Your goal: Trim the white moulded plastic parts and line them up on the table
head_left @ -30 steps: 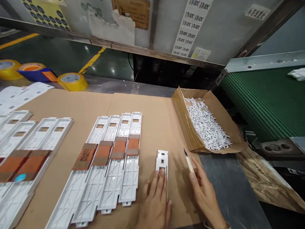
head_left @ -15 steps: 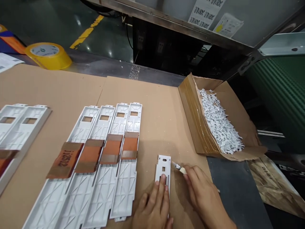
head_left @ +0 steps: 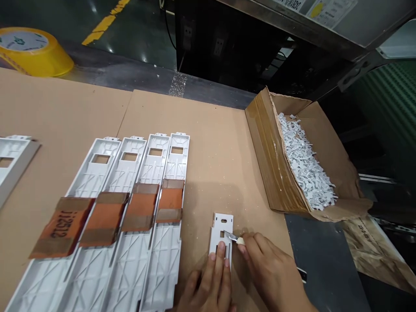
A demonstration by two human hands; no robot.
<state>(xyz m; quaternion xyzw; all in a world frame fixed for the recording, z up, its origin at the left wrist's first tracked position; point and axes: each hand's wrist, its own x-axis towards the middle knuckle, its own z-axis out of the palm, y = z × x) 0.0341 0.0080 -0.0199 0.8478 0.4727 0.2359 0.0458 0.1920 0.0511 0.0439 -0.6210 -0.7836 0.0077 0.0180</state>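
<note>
A narrow white plastic part with slots and square holes lies on the cardboard, bottom centre. My left hand holds it down, fingertips on its upper face and thumb by its right edge; the part's lower end is hidden under the hand. In my right hand is a craft knife with a pale handle, gripped between thumb and fingers. Its blade tip touches or hovers just over the part beside the small square hole; I cannot tell which.
Several long white plastic panels with orange-brown pads lie side by side to the left. A cardboard box of small white pieces stands at right. A yellow tape roll sits back left. A dark handle-like item lies right of my wrist.
The knife has moved left, from beside the white part to over its face near the square hole. My left hand stays on the part. The view has shifted slightly.
</note>
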